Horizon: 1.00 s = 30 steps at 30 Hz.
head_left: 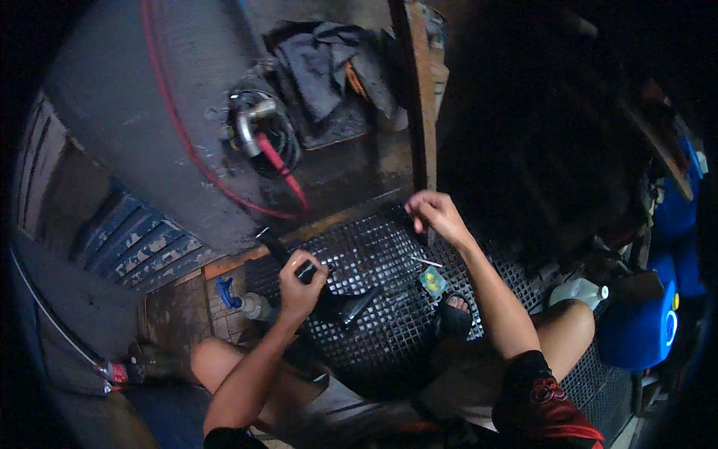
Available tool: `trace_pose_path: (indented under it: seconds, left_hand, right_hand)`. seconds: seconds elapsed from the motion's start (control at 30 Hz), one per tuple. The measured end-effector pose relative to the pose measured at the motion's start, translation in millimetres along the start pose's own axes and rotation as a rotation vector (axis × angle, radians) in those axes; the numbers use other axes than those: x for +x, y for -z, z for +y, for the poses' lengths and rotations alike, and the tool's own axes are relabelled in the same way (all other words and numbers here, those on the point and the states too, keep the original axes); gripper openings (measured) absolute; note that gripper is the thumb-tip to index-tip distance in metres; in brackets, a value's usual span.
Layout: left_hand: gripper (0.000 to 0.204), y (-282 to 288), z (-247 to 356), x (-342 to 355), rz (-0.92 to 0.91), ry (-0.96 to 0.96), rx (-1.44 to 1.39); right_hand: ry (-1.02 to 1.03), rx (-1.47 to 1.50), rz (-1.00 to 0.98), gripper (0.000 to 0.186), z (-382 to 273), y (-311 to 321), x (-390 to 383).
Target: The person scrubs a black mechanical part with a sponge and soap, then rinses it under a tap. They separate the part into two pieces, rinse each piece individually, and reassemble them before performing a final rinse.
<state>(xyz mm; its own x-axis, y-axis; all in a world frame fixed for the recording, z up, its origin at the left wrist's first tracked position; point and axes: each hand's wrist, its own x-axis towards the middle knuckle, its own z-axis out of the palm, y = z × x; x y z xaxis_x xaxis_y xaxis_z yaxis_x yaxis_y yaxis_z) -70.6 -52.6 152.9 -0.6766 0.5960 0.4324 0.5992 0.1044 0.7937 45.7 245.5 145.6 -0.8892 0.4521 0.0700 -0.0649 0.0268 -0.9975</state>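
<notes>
My left hand is closed around a dark, slim tool whose kind is hard to make out; its shiny tip points up and to the left. Farther off and to the right, my right hand has its fingers curled near a wooden post, and what they hold, if anything, is hidden. Between my knees, just right of the left hand, is a black elongated part. A green and yellow packet and a thin white stick lie on the black grid mat.
A wooden post rises ahead. A metal air tool on a red hose sits by grey rags. A blue-trigger spray bottle stands left; a whitish jug and blue container stand right. My sandalled foot rests on the mat.
</notes>
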Motion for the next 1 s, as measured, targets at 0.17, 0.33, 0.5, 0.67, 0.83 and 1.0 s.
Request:
trace_pose_path:
  seconds: [0.17,0.33,0.5,0.67,0.83,1.0]
  left_hand:
    - [0.014,1,-28,-18,0.095,0.133,0.012]
    - [0.015,-22,-40,-21,0.093,0.190,0.013]
    - [0.017,-28,-50,-45,0.098,0.212,0.014]
    - [0.015,-25,-50,-61,0.019,0.227,0.020]
    - [0.019,-35,-12,-88,0.019,0.440,-0.024]
    - [0.026,-27,-20,-107,-0.024,0.194,0.039]
  right_hand:
    - [-0.583,-0.272,0.295,0.028,200,111,-61]
    - [-0.718,-0.543,0.862,0.025,312,213,-161]
    - [-0.873,-0.559,1.128,0.025,290,207,-191]
    - [-0.702,-0.868,0.929,0.024,273,176,-173]
    - [-0.402,-0.838,0.393,0.022,286,154,-131]
    - [-0.471,-1.016,0.133,0.056,248,96,-85]
